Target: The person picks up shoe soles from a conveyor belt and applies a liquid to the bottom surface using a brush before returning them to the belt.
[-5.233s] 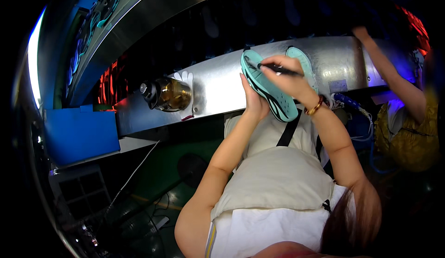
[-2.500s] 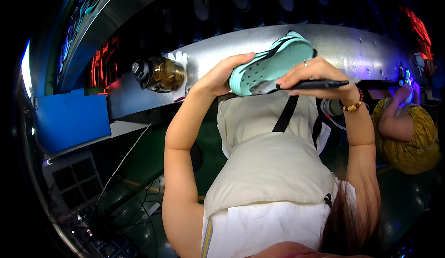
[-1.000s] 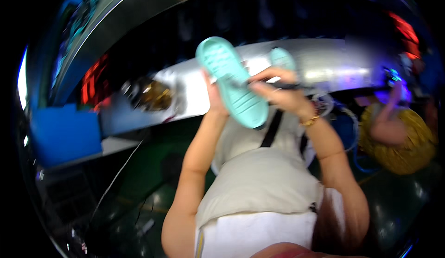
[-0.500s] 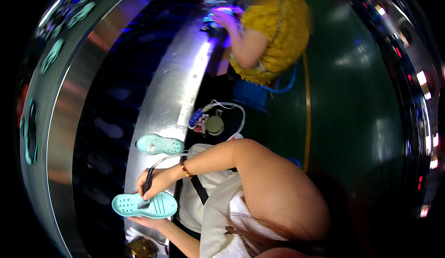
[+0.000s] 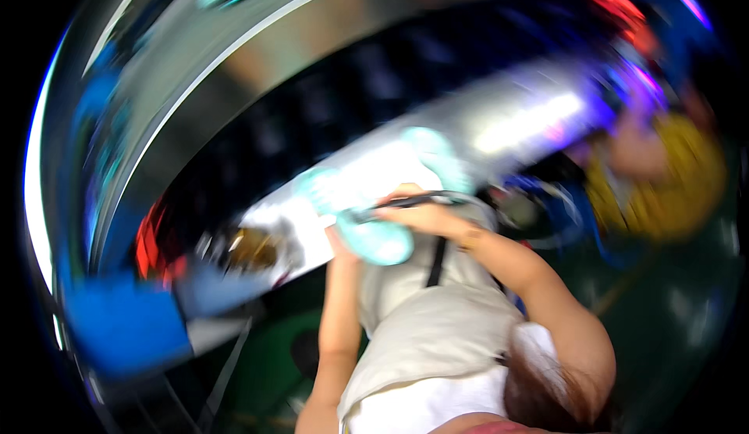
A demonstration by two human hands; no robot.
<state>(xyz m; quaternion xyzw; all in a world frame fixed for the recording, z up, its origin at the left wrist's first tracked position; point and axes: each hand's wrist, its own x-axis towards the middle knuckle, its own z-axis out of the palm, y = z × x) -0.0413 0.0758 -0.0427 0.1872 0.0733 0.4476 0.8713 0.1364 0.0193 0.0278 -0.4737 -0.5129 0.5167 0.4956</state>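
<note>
Blurred by motion, a light turquoise shoe sole [image 5: 378,240] lies slantwise over the near edge of the metal bench. My left hand [image 5: 342,242] grips its near left edge, with the fingers partly hidden beneath it. In my right hand [image 5: 420,212] is a black-handled glue brush [image 5: 413,199] with a thin tube trailing from its back end. The brush tip is over the middle of the sole; whether it touches cannot be made out. A second turquoise sole [image 5: 438,158] rests on the bench just beyond my right hand.
An amber container [image 5: 253,248] stands on the bench at left, near a blue box [image 5: 129,329]. Behind the metal bench [image 5: 507,114] runs a dark slatted conveyor [image 5: 328,102], with a raised grey belt beyond. A co-worker in yellow [image 5: 663,176] sits at right.
My view has swung round to the left, so the bench now runs across it and the co-worker appears at far right. Both hands keep their hold on the sole and brush.
</note>
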